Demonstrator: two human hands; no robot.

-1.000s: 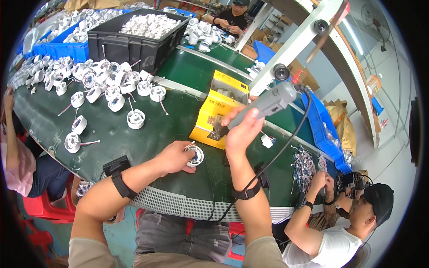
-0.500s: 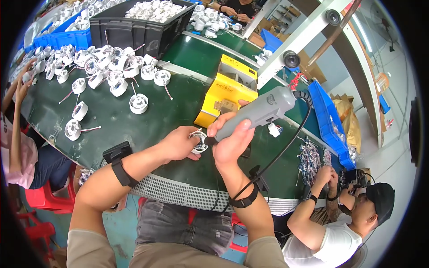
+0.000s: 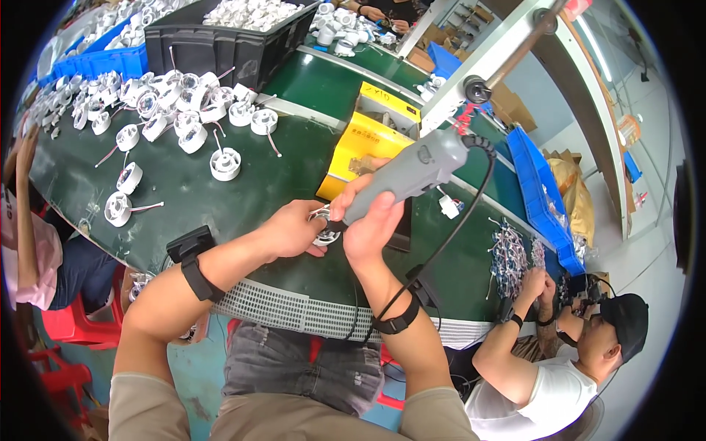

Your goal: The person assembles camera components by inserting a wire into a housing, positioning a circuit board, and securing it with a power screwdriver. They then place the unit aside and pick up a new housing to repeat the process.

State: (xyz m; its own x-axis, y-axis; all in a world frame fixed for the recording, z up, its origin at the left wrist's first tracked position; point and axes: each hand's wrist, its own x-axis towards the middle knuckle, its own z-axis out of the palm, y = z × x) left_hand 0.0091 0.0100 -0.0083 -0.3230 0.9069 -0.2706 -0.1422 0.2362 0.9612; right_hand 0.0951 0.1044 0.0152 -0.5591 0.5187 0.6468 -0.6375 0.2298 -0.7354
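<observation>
Right hand (image 3: 371, 220): centre of frame, wrapped tight round grey electric screwdriver (image 3: 412, 176), tool tilted, tip end down-left toward the left hand, coiled black cable (image 3: 471, 191) off its upper right end.
Left hand (image 3: 294, 229): just left of the right hand, fingers pinched on small white round housing (image 3: 326, 237), mostly hidden, resting on green table (image 3: 243, 198).
Housing position: centre of frame, between both hands, right under the screwdriver tip; contact of tip and part not clear.
Wrists: black bands on both forearms, lower centre.
Yellow box (image 3: 364, 143): just above the hands, touching none.
Loose white housings (image 3: 176, 117): upper left, spread over the table, some with red wires, well apart from the hands.
Black crate (image 3: 213, 48): top left, filled with white parts.
Blue bins (image 3: 95, 59): far upper left.
Wire bundle (image 3: 507, 253): right of centre on the table.
Other person (image 3: 559, 367): lower right, black cap, white shirt, hands at the table edge.
</observation>
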